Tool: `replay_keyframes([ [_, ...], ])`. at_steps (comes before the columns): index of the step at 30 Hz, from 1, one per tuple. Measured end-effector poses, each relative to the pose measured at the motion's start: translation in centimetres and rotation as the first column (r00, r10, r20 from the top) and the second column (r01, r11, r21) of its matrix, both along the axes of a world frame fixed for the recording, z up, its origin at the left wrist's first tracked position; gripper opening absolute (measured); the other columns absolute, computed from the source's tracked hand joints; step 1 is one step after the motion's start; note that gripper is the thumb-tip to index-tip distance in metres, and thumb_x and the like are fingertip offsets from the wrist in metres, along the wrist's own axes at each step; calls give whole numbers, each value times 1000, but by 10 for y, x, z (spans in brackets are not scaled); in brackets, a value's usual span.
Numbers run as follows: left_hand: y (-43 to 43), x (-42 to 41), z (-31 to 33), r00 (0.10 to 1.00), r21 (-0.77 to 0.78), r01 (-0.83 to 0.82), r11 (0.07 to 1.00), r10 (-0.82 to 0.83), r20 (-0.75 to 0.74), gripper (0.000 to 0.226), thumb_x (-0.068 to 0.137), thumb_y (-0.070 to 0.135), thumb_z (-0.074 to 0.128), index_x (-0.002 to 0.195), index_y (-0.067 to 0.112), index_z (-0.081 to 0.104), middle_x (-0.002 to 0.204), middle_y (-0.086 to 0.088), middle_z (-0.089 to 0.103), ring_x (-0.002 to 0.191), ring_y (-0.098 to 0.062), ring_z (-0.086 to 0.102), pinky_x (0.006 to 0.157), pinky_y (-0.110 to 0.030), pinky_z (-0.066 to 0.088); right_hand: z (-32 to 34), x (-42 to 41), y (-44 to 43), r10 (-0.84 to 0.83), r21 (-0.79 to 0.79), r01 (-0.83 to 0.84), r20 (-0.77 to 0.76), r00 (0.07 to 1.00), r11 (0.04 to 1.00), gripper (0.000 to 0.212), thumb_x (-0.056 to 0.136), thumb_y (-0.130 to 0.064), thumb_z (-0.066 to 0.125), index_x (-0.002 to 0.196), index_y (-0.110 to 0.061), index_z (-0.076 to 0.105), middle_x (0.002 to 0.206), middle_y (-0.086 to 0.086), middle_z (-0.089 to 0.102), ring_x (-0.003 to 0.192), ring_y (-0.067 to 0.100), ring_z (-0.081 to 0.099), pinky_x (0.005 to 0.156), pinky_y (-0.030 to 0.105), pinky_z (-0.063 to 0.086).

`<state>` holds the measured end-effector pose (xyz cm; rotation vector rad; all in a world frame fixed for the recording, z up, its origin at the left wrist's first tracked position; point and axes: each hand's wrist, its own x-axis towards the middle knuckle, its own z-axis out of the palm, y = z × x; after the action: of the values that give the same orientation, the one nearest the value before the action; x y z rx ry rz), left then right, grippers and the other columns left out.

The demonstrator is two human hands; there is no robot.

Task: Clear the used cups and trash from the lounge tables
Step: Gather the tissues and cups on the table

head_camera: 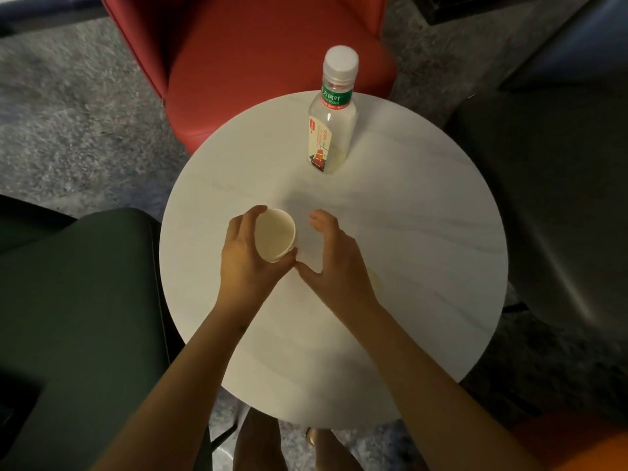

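Note:
A white paper cup (274, 236) stands upright near the middle of the round white table (424, 266). My left hand (249, 253) grips the cup from its left side, fingers and thumb curled round its wall. My right hand (336, 256) hovers just right of the cup with fingers loosely curved, holding nothing; its thumb tip is close to my left thumb. A clear plastic bottle (331, 130) with a white cap and green-and-red label stands upright at the table's far side.
A red chair (255, 62) stands behind the table. A dark green seat (78, 300) is on the left and a dark grey one (560, 198) on the right. Grey carpet (68, 113) surrounds the table. A faint round stain (375, 279) lies by my right wrist.

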<state>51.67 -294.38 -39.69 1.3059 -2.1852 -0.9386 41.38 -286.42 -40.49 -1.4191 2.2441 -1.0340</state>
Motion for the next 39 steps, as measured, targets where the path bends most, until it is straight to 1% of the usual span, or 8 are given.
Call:
replay_keyframes([
  [8, 40, 1, -25, 999, 7, 13, 1000, -13, -40, 82, 67, 16, 81, 136, 12, 38, 127, -15, 45, 113, -28, 47, 83, -24, 38, -6, -16, 60, 79, 199, -43, -177, 981, 979, 75, 60, -41, 79, 124, -15, 48, 119, 6, 57, 112, 27, 51, 97, 40, 31],
  [12, 52, 1, -32, 996, 51, 28, 998, -24, -87, 91, 67, 16, 81, 142, 14, 27, 131, -11, 47, 116, -22, 46, 85, -19, 37, -15, -17, 74, 103, 264, -40, -228, 968, 964, 70, 60, -27, 79, 122, -16, 50, 122, 7, 54, 110, 29, 50, 91, 40, 37],
  [15, 57, 5, -31, 976, 226, -66, 972, 110, -189, 92, 68, 18, 80, 141, 24, 24, 130, 2, 49, 112, -13, 49, 87, -23, 42, -8, -18, 69, 30, 199, 12, -207, 978, 980, 63, 60, -18, 77, 119, -13, 53, 118, 9, 55, 102, 31, 52, 83, 38, 41],
  [18, 58, 7, -28, 960, 301, -147, 942, 209, -186, 71, 67, 21, 81, 125, 24, 41, 109, 17, 53, 99, -10, 55, 74, -13, 43, 14, -24, 56, -32, 75, 50, -222, 974, 996, 57, 60, -17, 76, 113, -10, 56, 111, 10, 58, 94, 30, 54, 77, 37, 43],
  [25, 57, 2, -12, 974, 300, -140, 943, 186, -130, 63, 64, 19, 82, 118, 16, 48, 114, -1, 57, 97, -20, 58, 79, -38, 52, 65, -29, 22, -66, -104, 57, -83, 994, 993, 66, 64, -35, 73, 121, -9, 51, 118, 12, 57, 105, 26, 52, 84, 36, 47],
  [29, 58, 1, -11, 985, 299, -98, 949, 136, -108, 60, 66, 18, 81, 117, 15, 49, 114, -1, 55, 98, -20, 58, 80, -38, 52, 51, -10, 14, 83, 30, -81, -80, 993, 996, 67, 67, -32, 74, 124, -12, 48, 119, 10, 55, 105, 25, 51, 84, 39, 48],
  [33, 59, 8, -15, 985, 271, -34, 962, 78, -154, 59, 66, 12, 81, 116, 9, 51, 112, -4, 55, 100, -23, 56, 84, -38, 50, 23, 4, 13, 202, 207, -157, -222, 954, 966, 67, 71, -38, 72, 129, -17, 45, 127, 8, 50, 110, 27, 48, 87, 40, 41],
  [39, 60, 18, -30, 986, 242, 6, 970, 34, -162, 64, 71, 17, 79, 124, 9, 44, 119, -6, 56, 101, -16, 56, 77, -20, 45, -3, 15, 15, 344, 354, -217, -350, 871, 910, 75, 83, -48, 51, 145, -24, 17, 150, 7, 25, 130, 26, 29, 97, 42, 24],
])
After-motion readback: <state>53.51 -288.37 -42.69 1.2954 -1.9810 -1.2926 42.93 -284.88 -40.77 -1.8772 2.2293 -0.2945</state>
